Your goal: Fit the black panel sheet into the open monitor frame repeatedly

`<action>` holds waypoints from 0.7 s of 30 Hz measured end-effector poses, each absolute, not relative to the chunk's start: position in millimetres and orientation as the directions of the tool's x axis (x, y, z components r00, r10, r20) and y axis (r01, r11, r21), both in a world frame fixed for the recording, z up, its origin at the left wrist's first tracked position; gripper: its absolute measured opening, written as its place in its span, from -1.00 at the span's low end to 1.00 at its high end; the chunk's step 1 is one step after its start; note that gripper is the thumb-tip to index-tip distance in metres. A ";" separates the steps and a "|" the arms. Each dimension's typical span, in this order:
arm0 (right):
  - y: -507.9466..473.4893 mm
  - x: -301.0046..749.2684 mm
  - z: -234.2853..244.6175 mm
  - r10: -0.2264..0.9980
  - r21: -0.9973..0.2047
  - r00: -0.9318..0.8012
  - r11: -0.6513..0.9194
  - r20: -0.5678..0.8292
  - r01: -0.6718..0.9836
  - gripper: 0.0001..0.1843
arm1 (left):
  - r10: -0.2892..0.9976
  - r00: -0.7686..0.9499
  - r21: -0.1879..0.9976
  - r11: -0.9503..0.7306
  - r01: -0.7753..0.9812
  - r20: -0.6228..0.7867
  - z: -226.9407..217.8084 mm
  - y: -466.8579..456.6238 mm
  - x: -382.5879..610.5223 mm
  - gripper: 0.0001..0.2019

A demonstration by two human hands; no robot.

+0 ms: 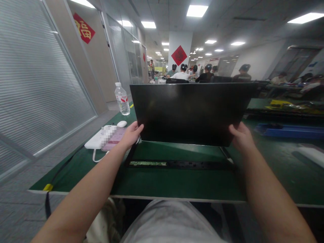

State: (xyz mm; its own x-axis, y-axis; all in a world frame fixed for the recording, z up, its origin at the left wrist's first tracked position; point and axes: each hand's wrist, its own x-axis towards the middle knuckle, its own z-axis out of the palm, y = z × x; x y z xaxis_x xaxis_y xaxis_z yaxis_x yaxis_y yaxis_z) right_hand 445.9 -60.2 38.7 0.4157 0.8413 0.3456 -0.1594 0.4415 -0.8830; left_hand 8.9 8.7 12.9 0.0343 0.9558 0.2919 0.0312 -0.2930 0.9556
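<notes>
A large black flat display panel [189, 113] is held up in front of me, tilted above the green table mat [177, 182]. My left hand [131, 135] grips its lower left corner, thumb over the front edge. My right hand [241, 136] grips the lower right corner the same way. Below the panel, a long black strip with a greenish circuit board [177, 164] lies flat on the mat, and thin black frame pieces run from it toward each hand.
On the left of the table lie a phone [113, 138], a white power strip [97, 141], a white mouse [122, 124] and a water bottle [122, 98]. A blue tray [291, 131] sits at right. Several people sit at tables behind. A glass wall runs along the left.
</notes>
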 end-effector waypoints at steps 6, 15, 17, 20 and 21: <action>-61.2 432.8 43.2 0.873 -0.890 0.429 0.369 0.234 -0.267 -0.71 | 0.955 0.008 0.954 -0.296 -0.041 0.297 23.6 1.0 9.4 -0.54; -48.1 442.5 28.9 0.925 -0.931 0.346 -0.022 -0.158 -0.365 -0.77 | 0.979 0.034 0.977 -0.198 -0.077 0.201 20.5 4.3 7.5 -0.60; -46.7 445.2 26.2 0.911 -0.922 0.334 -0.108 -0.241 -0.371 -0.78 | 0.990 0.046 0.988 -0.131 -0.079 0.135 17.2 5.9 6.6 -0.60; -44.9 445.7 22.7 0.892 -0.915 0.333 -0.180 -0.307 -0.362 -0.80 | 0.997 0.059 0.997 -0.035 -0.064 0.039 11.6 7.6 5.3 -0.60; -44.3 445.3 21.4 0.886 -0.918 0.337 -0.198 -0.318 -0.345 -0.80 | 0.998 0.058 0.998 -0.017 -0.053 0.020 9.7 7.9 5.1 -0.59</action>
State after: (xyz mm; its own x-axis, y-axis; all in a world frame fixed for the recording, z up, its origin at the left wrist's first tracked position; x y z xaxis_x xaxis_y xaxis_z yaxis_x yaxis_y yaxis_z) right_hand 445.3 -44.3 21.4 0.3372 0.8862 -0.3177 -0.3452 -0.1975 -0.9175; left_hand 5.1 7.9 9.7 0.0584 0.9981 0.0203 -0.0532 -0.0172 0.9984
